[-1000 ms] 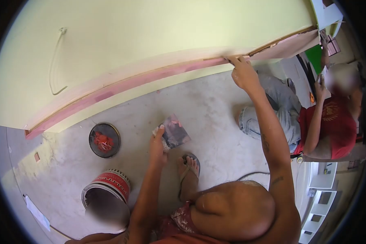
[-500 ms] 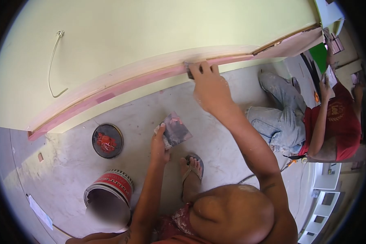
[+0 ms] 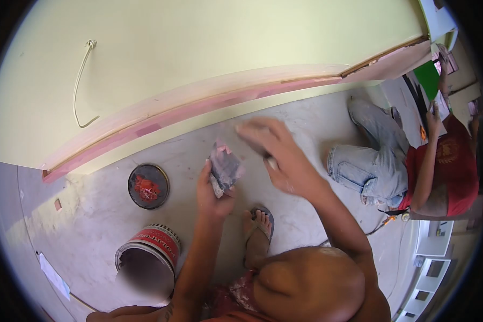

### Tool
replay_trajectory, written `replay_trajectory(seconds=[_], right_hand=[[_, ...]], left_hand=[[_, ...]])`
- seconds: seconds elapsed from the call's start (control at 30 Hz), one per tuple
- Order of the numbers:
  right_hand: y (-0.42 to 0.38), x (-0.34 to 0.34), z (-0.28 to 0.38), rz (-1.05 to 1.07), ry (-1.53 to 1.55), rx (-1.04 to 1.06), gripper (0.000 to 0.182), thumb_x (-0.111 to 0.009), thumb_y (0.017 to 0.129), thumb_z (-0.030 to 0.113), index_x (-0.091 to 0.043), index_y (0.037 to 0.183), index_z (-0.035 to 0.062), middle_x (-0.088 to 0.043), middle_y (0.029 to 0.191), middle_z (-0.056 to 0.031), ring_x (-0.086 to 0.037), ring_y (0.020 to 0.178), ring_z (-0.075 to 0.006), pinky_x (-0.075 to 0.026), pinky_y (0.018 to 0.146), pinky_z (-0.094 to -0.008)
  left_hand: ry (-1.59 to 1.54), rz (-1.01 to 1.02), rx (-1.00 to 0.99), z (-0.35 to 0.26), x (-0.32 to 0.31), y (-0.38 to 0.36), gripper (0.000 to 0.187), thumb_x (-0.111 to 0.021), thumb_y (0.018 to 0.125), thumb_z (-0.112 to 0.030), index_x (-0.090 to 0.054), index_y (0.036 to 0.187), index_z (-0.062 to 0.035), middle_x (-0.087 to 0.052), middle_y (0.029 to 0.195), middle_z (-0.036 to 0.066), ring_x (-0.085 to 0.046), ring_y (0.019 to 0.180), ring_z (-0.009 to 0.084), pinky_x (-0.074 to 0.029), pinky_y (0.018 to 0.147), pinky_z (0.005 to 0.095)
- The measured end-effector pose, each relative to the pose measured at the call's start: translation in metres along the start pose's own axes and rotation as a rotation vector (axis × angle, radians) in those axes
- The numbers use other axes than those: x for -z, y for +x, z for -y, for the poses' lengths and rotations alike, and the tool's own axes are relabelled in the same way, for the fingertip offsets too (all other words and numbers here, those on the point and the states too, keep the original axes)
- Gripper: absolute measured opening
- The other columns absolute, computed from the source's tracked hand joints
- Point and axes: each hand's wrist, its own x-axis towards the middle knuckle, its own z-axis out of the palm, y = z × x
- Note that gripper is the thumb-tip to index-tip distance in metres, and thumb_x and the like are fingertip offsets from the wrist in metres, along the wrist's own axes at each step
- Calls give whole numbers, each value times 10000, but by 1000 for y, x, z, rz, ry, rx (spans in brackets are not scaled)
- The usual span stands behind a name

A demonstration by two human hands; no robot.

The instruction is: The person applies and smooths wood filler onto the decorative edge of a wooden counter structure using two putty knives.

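Observation:
My left hand [image 3: 213, 196] grips a flat square putty plate [image 3: 228, 167], grey and smeared with pink filler along its far edge. Close by on its right is my right hand [image 3: 291, 163], its fingers closed round a dark putty scraper [image 3: 256, 139] that motion blurs. The scraper is off the wall and a small gap separates it from the plate. Beyond both hands runs a long curved ledge [image 3: 204, 109] with pink filler spread along its face, under a pale yellow-green wall [image 3: 198, 37].
A round lid [image 3: 165, 189] bearing red paste [image 3: 146, 188] lies on the grey floor [image 3: 96, 214]. Nearer stands a red-labelled can [image 3: 161, 239]. A co-worker in a red shirt [image 3: 456, 166] and jeans [image 3: 378, 161] is at right. A white cable [image 3: 76, 91] hangs from the wall.
My right hand has come away from the ledge, down toward the plate, with the scraper. My left hand has tilted the plate, which now appears narrower.

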Motion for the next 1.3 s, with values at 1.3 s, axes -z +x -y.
replay_trajectory(seconds=[1.3], right_hand=[[45, -35, -11, -30, -580, -326, 581, -696, 712, -3, -517, 1262, 51, -455, 1277, -159, -475, 1171, -369, -513, 850, -495]], left_hand=[[200, -59, -233, -13, 2, -1, 297, -539, 985, -352, -540, 1188, -135, -655, 1032, 19, -671, 831, 144, -513, 511, 283]])
